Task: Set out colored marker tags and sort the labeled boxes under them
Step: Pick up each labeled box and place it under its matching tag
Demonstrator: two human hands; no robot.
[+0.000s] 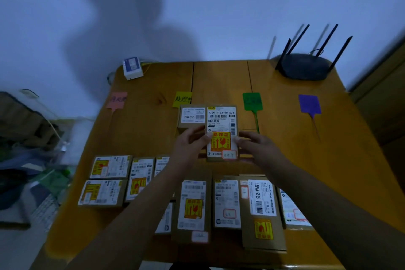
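Both hands, left (190,144) and right (255,144), pinch the box (221,129) by its sides; set it square beside the placed box (191,117) under the yellow tag (183,99).

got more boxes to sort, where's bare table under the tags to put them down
Bare wood lies below the pink tag, and right of the green tag under the purple tag. Below the yellow tag one box already sits, with both hands on the held box. The near edge is packed with boxes.
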